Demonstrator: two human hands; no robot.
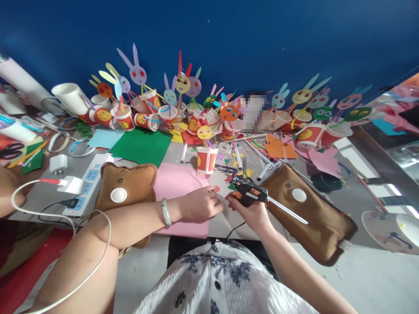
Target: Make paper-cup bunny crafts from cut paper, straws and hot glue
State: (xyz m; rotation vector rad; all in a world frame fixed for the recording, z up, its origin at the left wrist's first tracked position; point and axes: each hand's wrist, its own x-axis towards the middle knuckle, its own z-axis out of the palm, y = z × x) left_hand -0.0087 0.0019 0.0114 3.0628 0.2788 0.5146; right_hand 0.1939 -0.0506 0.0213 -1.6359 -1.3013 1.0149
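My right hand (253,213) is wrapped round a black hot glue gun (248,191), with a long white glue stick (288,209) jutting from its back. Its nozzle end points left and away from me. Just left of it, my left hand (203,204) has its fingers curled together above the table edge; whatever they pinch is too small or hidden to name. Beyond both hands stands a red and white paper cup (206,160) carrying a yellow paper animal face (204,132). Pink paper (178,185) lies partly under my left forearm.
Brown cushion-like pads (132,183) lie at both sides. A white power strip (87,185) with cables is at left. Several cups with paper bunny heads (137,75) line the blue wall (209,39). Green paper (140,146), markers (237,156) and scraps lie between.
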